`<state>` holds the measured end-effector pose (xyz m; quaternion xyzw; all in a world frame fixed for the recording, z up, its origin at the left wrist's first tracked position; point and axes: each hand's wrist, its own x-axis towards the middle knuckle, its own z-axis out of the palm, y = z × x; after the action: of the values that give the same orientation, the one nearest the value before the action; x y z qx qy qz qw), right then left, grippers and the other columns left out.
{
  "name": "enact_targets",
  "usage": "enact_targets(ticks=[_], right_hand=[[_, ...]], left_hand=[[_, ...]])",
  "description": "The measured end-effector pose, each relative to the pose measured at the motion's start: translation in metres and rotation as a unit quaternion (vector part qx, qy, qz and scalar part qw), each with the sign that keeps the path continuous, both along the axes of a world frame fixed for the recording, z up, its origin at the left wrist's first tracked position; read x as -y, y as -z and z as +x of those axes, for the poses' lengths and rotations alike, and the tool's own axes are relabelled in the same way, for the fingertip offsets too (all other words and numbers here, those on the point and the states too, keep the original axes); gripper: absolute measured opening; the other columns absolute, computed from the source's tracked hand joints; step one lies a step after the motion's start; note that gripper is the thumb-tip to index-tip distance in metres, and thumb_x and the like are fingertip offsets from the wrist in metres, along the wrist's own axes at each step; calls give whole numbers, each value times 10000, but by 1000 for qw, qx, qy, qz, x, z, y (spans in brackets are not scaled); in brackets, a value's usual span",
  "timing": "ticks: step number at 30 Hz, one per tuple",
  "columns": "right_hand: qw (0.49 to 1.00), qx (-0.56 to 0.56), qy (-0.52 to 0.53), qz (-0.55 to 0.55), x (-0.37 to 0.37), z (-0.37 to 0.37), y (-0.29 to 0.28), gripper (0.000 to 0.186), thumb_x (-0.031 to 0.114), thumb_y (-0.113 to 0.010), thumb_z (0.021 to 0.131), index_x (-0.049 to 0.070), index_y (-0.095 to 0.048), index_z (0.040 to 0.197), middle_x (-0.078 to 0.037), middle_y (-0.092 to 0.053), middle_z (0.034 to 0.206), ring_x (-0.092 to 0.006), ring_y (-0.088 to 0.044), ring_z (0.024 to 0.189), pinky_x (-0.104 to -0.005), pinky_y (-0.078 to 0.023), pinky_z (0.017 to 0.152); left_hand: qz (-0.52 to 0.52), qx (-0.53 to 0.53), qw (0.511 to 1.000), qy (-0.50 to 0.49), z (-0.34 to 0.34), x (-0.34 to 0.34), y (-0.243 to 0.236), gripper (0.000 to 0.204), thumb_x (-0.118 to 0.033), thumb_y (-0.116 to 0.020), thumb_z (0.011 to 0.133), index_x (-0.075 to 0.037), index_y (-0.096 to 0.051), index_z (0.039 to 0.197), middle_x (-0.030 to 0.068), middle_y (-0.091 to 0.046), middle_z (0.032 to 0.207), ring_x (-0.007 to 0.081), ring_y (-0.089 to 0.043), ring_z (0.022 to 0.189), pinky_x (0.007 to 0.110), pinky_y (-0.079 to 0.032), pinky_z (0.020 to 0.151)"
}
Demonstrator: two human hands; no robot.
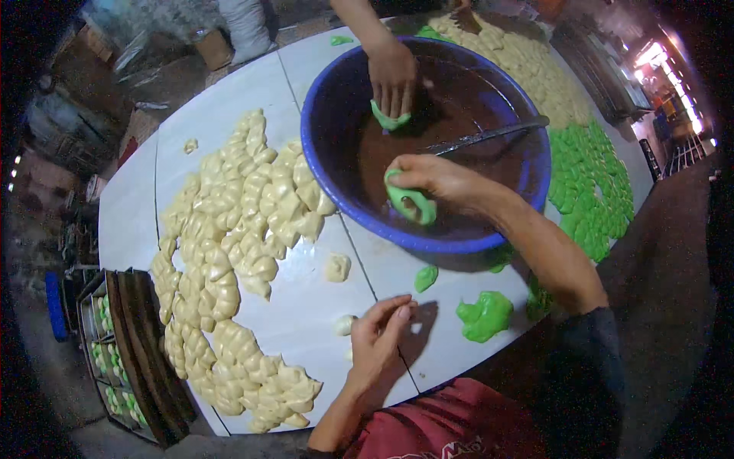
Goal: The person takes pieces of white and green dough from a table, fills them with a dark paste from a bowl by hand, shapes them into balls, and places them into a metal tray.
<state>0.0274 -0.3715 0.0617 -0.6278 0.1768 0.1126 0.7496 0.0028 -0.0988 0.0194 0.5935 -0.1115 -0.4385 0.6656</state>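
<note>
My right hand (436, 180) is closed on a piece of pale green dough (413, 205), bent into a curve, over the near part of a large blue tub (428, 243). Brown paste (459, 84) lies inside that tub. A dark long-handled tool (489, 136) rests in it, its end on the right rim. Above the table, left of a green dough lump (485, 316), my left hand (375, 333) is closed with thumb and fingers together; anything inside is hidden. A small cream dough piece (345, 325) lies beside it. Two more bits, green (426, 278) and cream (337, 268), sit near the tub.
Many cream dough pieces (222, 229) cover the white table's left side. Green pieces (589, 176) and more cream ones (512, 57) lie right and far. Another person's hand (394, 73) dips pale green dough into the tub. A tray rack (126, 359) stands at left.
</note>
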Motion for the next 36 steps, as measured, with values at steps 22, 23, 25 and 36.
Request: enact_targets(ticks=[22, 23, 25, 36], right_hand=[[843, 223, 170, -459, -212, -69, 36, 440, 8, -691, 792, 50, -616, 1224, -193, -461, 1345, -290, -555, 1154, -370, -455, 975], [847, 216, 191, -447, -220, -65, 43, 368, 2, -671, 815, 41, -641, 1180, -180, -519, 1254, -268, -586, 1066, -342, -470, 927], [852, 207, 209, -434, -229, -61, 52, 300, -5, -651, 838, 31, -666, 1136, -167, -578, 1162, -246, -617, 978, -314, -485, 879], [920, 225, 115, -300, -239, -64, 40, 324, 110, -684, 855, 33, -663, 1169, -147, -613, 1132, -213, -619, 982, -294, -500, 830]], left_hand=[[-119, -61, 981, -139, 33, -56, 3, 384, -135, -647, 927, 55, -581, 1254, 101, -667, 1090, 127, -638, 908, 246, -518, 808], [-91, -2, 986, -137, 34, -60, 11, 399, -132, -663, 918, 53, -580, 1262, 89, -667, 1082, 105, -621, 896, 226, -505, 784], [-88, 19, 983, -159, 34, -62, 10, 397, -142, -670, 915, 51, -589, 1253, 79, -670, 1061, 98, -616, 881, 216, -499, 764], [-25, -43, 996, -71, 75, -92, -4, 372, -245, -700, 887, -2, -646, 1164, 94, -683, 1036, 162, -665, 864, 278, -549, 700]])
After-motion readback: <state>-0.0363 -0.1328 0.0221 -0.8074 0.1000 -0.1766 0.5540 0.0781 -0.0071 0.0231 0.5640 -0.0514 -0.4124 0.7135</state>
